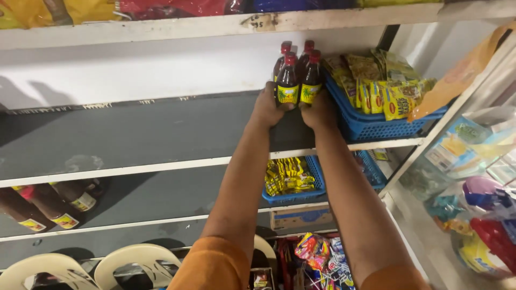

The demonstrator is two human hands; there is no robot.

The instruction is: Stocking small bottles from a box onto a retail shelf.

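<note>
Several dark sauce bottles (299, 75) with red caps and yellow labels stand in a tight group on a grey shelf (140, 134). My left hand (267, 107) grips the left side of the group at the bottle bases. My right hand (320, 111) grips the right side. Both arms reach up from the bottom of the view in orange sleeves. The bottles sit right beside a blue basket (371, 126).
The blue basket holds yellow sachet packs (381, 88). A lower shelf has another blue basket with yellow packs (290, 180) and more dark bottles lying at the left (51, 204). White plastic chairs (129, 263) stand below. Hanging packaged goods (478, 209) fill the right side.
</note>
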